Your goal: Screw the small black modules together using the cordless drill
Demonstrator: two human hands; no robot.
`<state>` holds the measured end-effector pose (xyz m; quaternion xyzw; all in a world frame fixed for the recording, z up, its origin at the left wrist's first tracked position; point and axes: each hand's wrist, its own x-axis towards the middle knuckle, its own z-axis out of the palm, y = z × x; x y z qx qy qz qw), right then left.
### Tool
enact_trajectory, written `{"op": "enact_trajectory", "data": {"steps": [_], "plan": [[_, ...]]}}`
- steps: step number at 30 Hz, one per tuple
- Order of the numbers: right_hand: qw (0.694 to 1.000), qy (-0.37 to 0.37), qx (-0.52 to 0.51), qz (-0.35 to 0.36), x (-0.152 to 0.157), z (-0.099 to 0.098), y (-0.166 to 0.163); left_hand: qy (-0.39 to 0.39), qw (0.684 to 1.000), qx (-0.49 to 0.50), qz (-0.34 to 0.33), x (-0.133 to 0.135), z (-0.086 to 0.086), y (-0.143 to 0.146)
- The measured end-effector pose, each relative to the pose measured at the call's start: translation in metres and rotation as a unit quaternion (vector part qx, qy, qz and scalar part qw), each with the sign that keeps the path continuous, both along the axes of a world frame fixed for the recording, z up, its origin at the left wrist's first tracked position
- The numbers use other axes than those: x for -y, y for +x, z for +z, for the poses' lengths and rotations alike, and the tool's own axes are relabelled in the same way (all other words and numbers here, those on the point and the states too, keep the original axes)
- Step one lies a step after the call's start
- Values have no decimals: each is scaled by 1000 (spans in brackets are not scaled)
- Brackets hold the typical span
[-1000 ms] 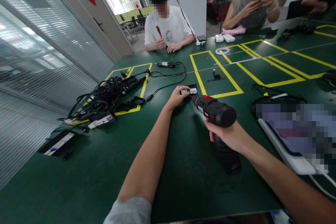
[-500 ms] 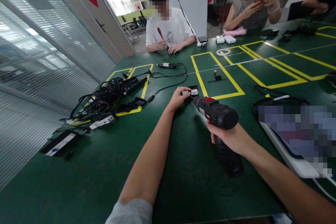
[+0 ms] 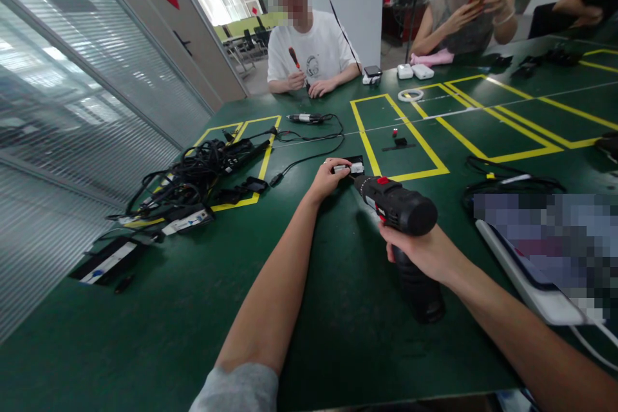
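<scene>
My right hand [image 3: 421,251] is wrapped round the grip of a black cordless drill [image 3: 400,208] with red trim, its battery foot resting on the green table [image 3: 145,328]. The drill's nose points at a small black part with a white label [image 3: 351,166]. My left hand [image 3: 328,178] pinches that part and holds it down on the table, just left of a yellow line.
A tangle of black cables and adapters [image 3: 193,174] lies at the left, more flat adapters [image 3: 103,262] nearer the edge. A white power strip [image 3: 526,277] and cables lie at the right. A person in a white shirt [image 3: 311,51] across the table holds a screwdriver; other people sit at the far right.
Almost nothing differs: both hands, the drill and the small part stay where they were, with only a slight shift of the view.
</scene>
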<state>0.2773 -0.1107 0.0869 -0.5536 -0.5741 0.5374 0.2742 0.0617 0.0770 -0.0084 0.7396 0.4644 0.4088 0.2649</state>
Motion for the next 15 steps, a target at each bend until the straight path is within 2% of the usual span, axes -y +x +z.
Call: {"op": "enact_trajectory", "data": {"steps": [15], "plan": [[1000, 15, -5, 15, 0, 2, 1, 1, 1000, -11, 7, 2, 2, 1]]}}
